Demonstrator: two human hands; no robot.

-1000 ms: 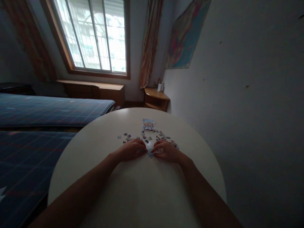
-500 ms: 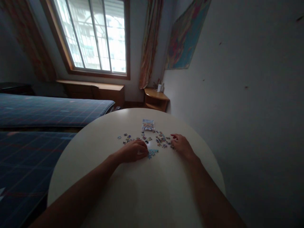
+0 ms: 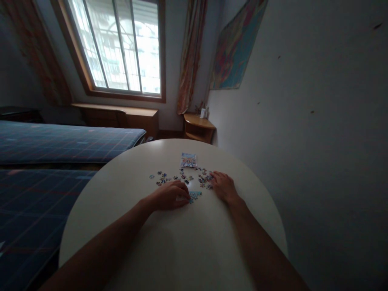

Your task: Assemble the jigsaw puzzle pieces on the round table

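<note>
Small jigsaw pieces (image 3: 205, 178) lie loose in a right-hand pile, with another scatter of puzzle pieces (image 3: 163, 178) to the left. Nearer me is a small joined section of light-blue jigsaw puzzle (image 3: 195, 195). My left hand (image 3: 173, 195) rests on the table with curled fingers, its fingertips gripping the left edge of that section and covering part of it. Over the right edge of the loose pile is my right hand (image 3: 223, 185), fingers forward and somewhat apart. Its fingertips touch or hover at the pieces; which of these I cannot tell.
A printed picture packet (image 3: 188, 160) lies behind the pieces on the round white table (image 3: 194, 250). Left of the table is a bed with a plaid mattress (image 3: 66, 141). The white wall (image 3: 303, 153) runs along the right, and a corner shelf (image 3: 198, 121) stands beyond.
My right hand has moved left, from the outer edge of the right-hand pile onto its pieces. My left hand stays at the joined section.
</note>
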